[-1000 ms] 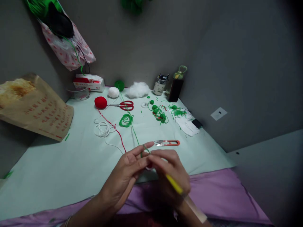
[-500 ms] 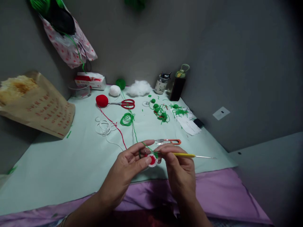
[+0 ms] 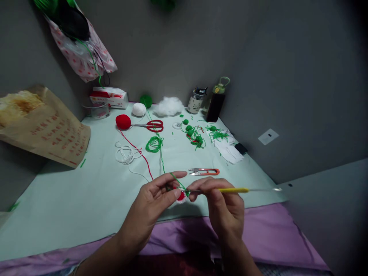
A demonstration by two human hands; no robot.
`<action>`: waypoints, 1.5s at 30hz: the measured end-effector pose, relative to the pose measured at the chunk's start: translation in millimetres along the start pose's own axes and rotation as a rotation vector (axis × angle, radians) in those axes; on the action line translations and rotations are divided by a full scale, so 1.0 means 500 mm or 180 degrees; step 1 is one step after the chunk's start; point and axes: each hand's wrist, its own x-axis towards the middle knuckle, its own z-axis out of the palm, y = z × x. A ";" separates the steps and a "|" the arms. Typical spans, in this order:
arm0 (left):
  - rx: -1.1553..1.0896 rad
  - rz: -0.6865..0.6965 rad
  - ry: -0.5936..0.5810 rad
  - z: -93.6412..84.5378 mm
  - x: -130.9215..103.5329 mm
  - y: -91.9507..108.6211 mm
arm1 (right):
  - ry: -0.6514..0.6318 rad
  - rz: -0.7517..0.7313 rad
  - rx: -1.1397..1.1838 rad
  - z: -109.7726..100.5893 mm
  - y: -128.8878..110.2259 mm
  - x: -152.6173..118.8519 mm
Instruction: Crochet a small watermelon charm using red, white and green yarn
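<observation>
Between thumb and fingers, my left hand (image 3: 153,201) pinches a small round crochet piece (image 3: 181,196), red in the middle with a white rim and green stitches on its right side. Green yarn (image 3: 163,163) runs from the table over my left forefinger to the piece. My right hand (image 3: 225,205) grips a crochet hook (image 3: 233,190) by its yellow handle; its thin tip meets the green stitches, partly hidden by fingers. Orange-handled thread snips (image 3: 204,171) lie just beyond my right hand.
Behind my hands lie a red yarn ball (image 3: 123,122), a white yarn ball (image 3: 139,109), red scissors (image 3: 154,125), a green yarn coil (image 3: 154,144) and white stuffing (image 3: 168,106). Small green crochet pieces (image 3: 196,140) sit right of centre. A dark bottle (image 3: 216,104) stands far right, a paper bag (image 3: 60,134) left.
My right hand has moved right with the hook, whose back end reaches further right. The crochet piece has shifted slightly left and tilted in my left hand.
</observation>
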 end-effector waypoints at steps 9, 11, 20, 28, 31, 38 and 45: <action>0.0376 0.0241 0.0138 0.004 -0.001 0.012 | -0.0457 -0.0612 -0.1057 -0.015 -0.009 -0.017; 0.0513 0.0301 0.0219 0.007 0.000 0.011 | -0.0502 -0.0662 -0.1169 -0.017 -0.010 -0.017; 0.0372 0.0353 0.0350 0.015 0.001 -0.004 | -0.0531 -0.1348 -0.2182 -0.001 -0.002 -0.022; 0.1102 0.0232 0.0054 0.008 0.005 0.010 | -0.0574 -0.1404 -0.1952 -0.011 0.007 -0.029; 0.1129 0.0313 0.0152 0.007 0.008 0.012 | -0.0573 -0.1390 -0.1915 -0.008 0.002 -0.028; 0.1306 0.0583 0.0161 0.001 0.007 0.026 | -0.0968 -0.1760 -0.2107 -0.016 -0.012 -0.009; 0.1616 0.0983 -0.0032 0.002 0.011 0.031 | -0.1123 -0.1811 -0.2280 -0.014 -0.033 0.000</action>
